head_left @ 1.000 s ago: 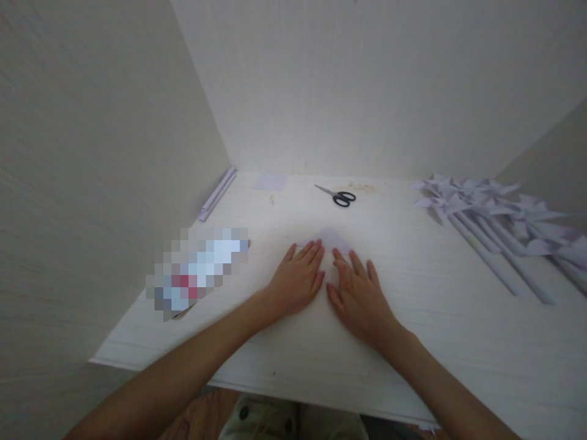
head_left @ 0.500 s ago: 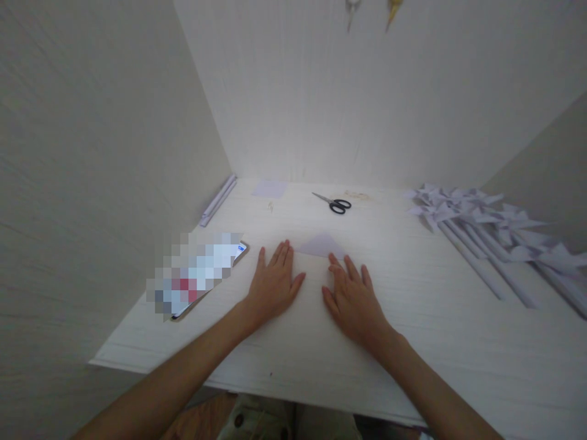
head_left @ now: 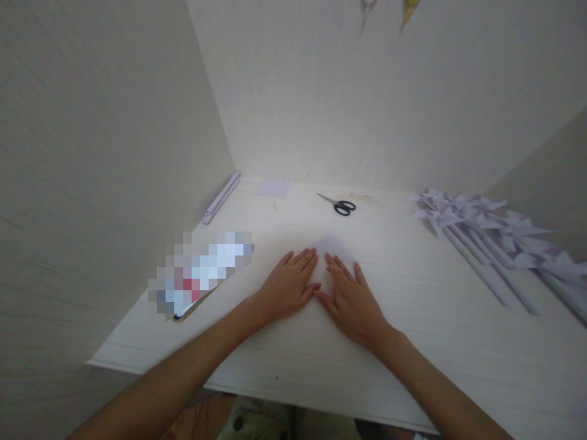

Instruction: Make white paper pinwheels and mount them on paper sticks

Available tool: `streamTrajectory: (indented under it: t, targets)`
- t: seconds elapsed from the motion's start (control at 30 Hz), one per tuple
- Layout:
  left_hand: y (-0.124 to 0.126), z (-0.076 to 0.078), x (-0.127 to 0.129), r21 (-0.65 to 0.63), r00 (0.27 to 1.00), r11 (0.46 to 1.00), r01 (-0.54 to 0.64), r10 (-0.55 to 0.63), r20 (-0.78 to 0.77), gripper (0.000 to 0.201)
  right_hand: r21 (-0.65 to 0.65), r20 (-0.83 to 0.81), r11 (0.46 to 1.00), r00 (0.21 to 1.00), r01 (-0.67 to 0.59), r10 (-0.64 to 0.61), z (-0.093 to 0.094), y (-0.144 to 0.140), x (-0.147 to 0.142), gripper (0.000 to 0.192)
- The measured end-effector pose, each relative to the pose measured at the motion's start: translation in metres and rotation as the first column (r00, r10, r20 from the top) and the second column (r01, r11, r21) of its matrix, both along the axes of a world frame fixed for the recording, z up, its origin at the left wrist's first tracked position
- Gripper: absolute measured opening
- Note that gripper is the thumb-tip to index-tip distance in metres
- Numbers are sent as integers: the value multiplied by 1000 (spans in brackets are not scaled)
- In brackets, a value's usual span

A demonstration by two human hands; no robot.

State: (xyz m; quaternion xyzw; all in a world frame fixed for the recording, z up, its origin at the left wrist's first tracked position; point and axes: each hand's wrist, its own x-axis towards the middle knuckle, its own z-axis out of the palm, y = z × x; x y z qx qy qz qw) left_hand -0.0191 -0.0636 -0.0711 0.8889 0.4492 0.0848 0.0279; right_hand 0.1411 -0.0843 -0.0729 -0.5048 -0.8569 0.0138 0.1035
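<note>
Centrally in the head view, a triangle of pale lilac paper [head_left: 332, 244] lies on the white tabletop [head_left: 435, 354], its point toward the back wall. Both hands rest at its near edge: the left hand [head_left: 287, 288] is flat with fingers extended and close together, the right hand [head_left: 353, 300] flat too, its fingers a little more spread — neither is gripping anything. Their thumb tips nearly meet; whether they touch, I cannot tell. Beyond the paper lie black-handled scissors [head_left: 343, 208], blades pointing left, and farther left a lilac paper square [head_left: 275, 187]. Rolled paper tubes [head_left: 222, 198] lie along the left wall, with a smartphone [head_left: 215, 261] nearer the front, mostly pixelated. Over on the right sits a cluster of paper pinwheels [head_left: 477, 214] — their rolled-paper sticks [head_left: 479, 269] slant toward the near right corner.
</note>
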Motion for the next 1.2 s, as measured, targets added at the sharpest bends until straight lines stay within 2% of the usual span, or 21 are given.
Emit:
streamTrajectory:
  t: [0.1, 0.3, 0.43, 0.8, 0.97, 1.07, 1.2]
  targets:
    - [1, 0, 0, -13, 1000, 1000, -2, 2, 3, 52, -12, -37, 999, 998, -49, 49, 0, 5, -5, 57]
    - [3, 1, 0, -34, 1000, 999, 0, 0, -12, 54, -24, -35, 999, 998, -49, 48, 2, 9, -5, 62]
    - [3, 1, 0, -29, 1000, 999, -13, 12, -29, 54, -13, -25, 999, 999, -35, 35, 1, 9, 4, 63]
    - [3, 2, -1, -28, 999, 1000, -13, 12, -48, 53, 7, 36, 999, 998, 51, -51, -3, 2, 52, 58]
    - [1, 2, -1, -11, 999, 1000, -8, 8, -38, 52, 68, 22, 995, 997, 78, -80, -6, 0, 55, 59]
    - [1, 1, -1, -2, 999, 1000, -9, 9, -30, 51, 95, -5, 994, 999, 52, -52, -6, -1, 54, 62]
    - [0, 1, -2, 7, 999, 1000, -1, 1, -34, 50, 49, -18, 999, 1000, 0, 1, -4, -1, 53, 61]
